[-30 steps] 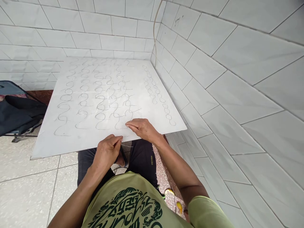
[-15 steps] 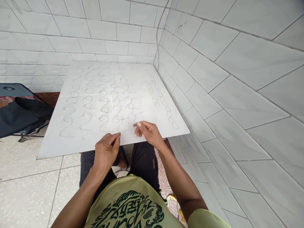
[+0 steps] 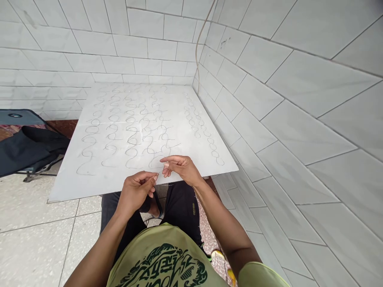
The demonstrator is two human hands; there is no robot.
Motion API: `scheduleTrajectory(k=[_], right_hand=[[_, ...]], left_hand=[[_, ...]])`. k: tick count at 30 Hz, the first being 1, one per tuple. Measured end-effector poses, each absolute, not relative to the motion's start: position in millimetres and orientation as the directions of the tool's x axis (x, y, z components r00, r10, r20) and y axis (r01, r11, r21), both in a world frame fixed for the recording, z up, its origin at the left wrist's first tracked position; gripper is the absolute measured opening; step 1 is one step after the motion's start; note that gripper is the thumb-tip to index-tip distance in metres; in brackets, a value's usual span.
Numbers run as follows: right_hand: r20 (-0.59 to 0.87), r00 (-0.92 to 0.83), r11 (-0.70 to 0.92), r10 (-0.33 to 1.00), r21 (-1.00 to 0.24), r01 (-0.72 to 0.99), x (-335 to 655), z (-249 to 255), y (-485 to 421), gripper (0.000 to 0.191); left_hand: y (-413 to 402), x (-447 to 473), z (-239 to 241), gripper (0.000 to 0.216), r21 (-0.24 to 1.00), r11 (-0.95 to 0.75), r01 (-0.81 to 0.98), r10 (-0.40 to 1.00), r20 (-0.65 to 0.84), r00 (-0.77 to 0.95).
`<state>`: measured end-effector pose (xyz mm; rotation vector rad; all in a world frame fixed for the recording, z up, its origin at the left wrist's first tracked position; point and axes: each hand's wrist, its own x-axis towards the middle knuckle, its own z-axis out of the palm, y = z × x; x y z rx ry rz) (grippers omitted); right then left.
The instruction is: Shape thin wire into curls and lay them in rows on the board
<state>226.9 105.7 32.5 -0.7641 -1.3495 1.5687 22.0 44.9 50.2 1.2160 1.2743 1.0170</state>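
Left hand (image 3: 136,192): fingertips pinched together, apparently on a thin wire (image 3: 171,184) whose long axis runs left-right, just off the white board's (image 3: 72,179) near edge. Right hand (image 3: 180,167): fingers apart, just beside it. Looped wire rows (image 3: 133,135): lying near-to-far across most of the board.

Shirt print: dark green stylized lettering on the T-shirt (image 3: 161,265), bottom centre of the frame, cut off and unreadable.
Pants logo: small yellowish mark on the dark pants (image 3: 193,208), right of centre, too small to read.
Board: looping lines on the white board (image 3: 74,183), centre of the frame, form no readable letters.
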Motion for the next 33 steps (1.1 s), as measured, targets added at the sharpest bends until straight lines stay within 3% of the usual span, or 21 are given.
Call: scheduleTrajectory(k=[5, 12, 15, 24, 33], right_hand=[[0.040, -0.433, -0.073, 0.901, -0.968, -0.241, 225, 26, 108, 0.042], [-0.024, -0.267, -0.097, 0.963, -0.959, -0.266, 235, 20, 81, 0.047], [-0.027, -0.244, -0.097, 0.969, -0.955, -0.281, 229, 16, 64, 0.044], [-0.181, -0.155, -0.226, 0.971, -0.904, -0.364, 197, 8, 61, 0.046], [-0.222, -0.082, -0.232, 0.972, -0.825, -0.515, 185, 4, 59, 0.043]], left_hand=[[50, 21, 47, 0.027, 0.982, 0.185, 0.033, 0.980, -0.187, 0.063], [50, 28, 44, 0.018, 0.924, -0.150, 0.351, 0.968, 0.210, -0.140], [51, 30, 43, 0.019, 0.884, -0.201, 0.422, 0.946, 0.286, -0.149], [50, 34, 29, 0.023, 0.798, -0.289, 0.529, 0.915, 0.394, -0.094], [46, 38, 20, 0.024, 0.828, -0.281, 0.485, 0.913, 0.386, -0.129]])
